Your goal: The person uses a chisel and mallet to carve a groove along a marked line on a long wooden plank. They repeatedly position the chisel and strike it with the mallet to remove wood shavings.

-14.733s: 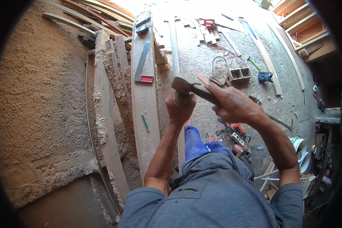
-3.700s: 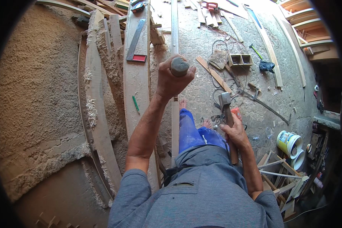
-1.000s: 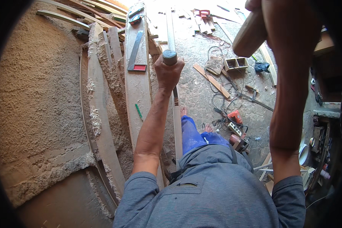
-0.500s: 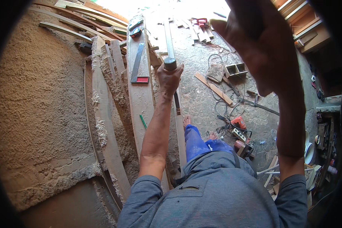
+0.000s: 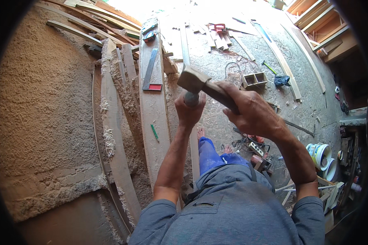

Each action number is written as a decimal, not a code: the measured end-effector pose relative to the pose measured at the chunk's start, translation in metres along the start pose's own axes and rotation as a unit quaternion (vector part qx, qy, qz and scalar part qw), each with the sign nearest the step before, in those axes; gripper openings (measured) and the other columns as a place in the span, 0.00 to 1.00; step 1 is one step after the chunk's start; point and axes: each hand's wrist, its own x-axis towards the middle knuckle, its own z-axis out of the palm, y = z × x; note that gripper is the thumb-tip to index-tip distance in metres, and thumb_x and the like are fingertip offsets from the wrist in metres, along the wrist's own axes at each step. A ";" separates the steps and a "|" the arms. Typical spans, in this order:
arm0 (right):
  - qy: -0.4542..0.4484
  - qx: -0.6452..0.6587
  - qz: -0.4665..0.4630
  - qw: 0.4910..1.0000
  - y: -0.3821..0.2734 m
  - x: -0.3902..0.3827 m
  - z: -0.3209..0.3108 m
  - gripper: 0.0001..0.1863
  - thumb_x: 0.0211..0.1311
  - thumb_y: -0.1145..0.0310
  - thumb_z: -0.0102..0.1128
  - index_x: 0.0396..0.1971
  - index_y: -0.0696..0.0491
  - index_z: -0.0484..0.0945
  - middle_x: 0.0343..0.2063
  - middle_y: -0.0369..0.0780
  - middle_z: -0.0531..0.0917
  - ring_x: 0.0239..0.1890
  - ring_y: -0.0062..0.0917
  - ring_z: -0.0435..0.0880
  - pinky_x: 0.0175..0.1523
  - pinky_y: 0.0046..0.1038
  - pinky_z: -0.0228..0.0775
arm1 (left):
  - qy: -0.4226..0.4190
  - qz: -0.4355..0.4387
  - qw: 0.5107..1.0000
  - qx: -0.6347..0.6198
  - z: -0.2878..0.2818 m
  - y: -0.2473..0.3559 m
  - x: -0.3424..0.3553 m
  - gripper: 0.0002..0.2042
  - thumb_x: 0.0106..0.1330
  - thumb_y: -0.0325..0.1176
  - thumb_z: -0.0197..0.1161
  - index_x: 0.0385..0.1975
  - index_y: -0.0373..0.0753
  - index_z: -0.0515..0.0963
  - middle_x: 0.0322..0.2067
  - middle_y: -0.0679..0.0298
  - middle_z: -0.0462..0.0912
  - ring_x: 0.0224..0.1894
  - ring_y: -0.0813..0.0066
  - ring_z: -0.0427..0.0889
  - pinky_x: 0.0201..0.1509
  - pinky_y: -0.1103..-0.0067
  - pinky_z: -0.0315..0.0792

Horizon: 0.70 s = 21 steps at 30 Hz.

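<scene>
wooden mallet head sits right over the tool butt in your left fist

your right hand (image 5: 253,116) is closed round the brown wooden mallet (image 5: 196,81); your left hand (image 5: 190,110) is clenched on the grey round-ended upright tool (image 5: 191,99), its long axis running down toward the long pale plank (image 5: 153,110).

We wear a grey-blue shirt whose sleeves end well back from the fingers of our left hand (image 5: 189,111) and right hand (image 5: 253,114), bright blue trousers, bare forearms.
</scene>
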 end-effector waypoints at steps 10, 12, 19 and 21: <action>0.368 -0.034 -0.067 0.927 -0.059 0.083 -0.060 0.16 0.65 0.71 0.63 0.50 0.56 0.73 0.22 0.42 0.83 0.18 0.31 0.83 0.23 0.32 0.74 | 0.015 -0.087 0.995 -0.039 0.003 -0.034 0.037 0.11 0.54 0.29 0.75 0.23 0.36 0.76 0.19 0.66 0.80 0.24 0.79 0.79 0.32 0.75 0.76; 0.056 -0.183 -0.025 0.981 -0.003 0.071 0.000 0.16 0.60 0.75 0.59 0.49 0.57 0.70 0.23 0.50 0.85 0.24 0.39 0.88 0.29 0.38 0.81 | 0.027 -0.092 0.994 -0.044 -0.004 -0.033 0.037 0.10 0.54 0.29 0.74 0.23 0.35 0.77 0.20 0.63 0.81 0.25 0.78 0.80 0.32 0.74 0.76; -0.059 -0.020 0.012 0.998 0.023 -0.012 0.019 0.34 0.59 0.75 0.65 0.67 0.52 0.65 0.35 0.53 0.86 0.36 0.45 0.88 0.42 0.47 0.79 | 0.004 0.026 1.000 0.014 0.000 0.005 -0.017 0.09 0.52 0.27 0.74 0.31 0.36 0.82 0.30 0.57 0.87 0.28 0.69 0.86 0.37 0.72 0.79; -0.025 0.035 -0.012 0.999 -0.003 0.002 -0.007 0.32 0.61 0.73 0.63 0.67 0.53 0.66 0.33 0.51 0.86 0.30 0.44 0.88 0.37 0.44 0.80 | -0.014 -0.055 0.998 0.011 0.001 -0.029 0.019 0.08 0.53 0.28 0.73 0.28 0.36 0.80 0.27 0.58 0.86 0.27 0.72 0.85 0.36 0.73 0.79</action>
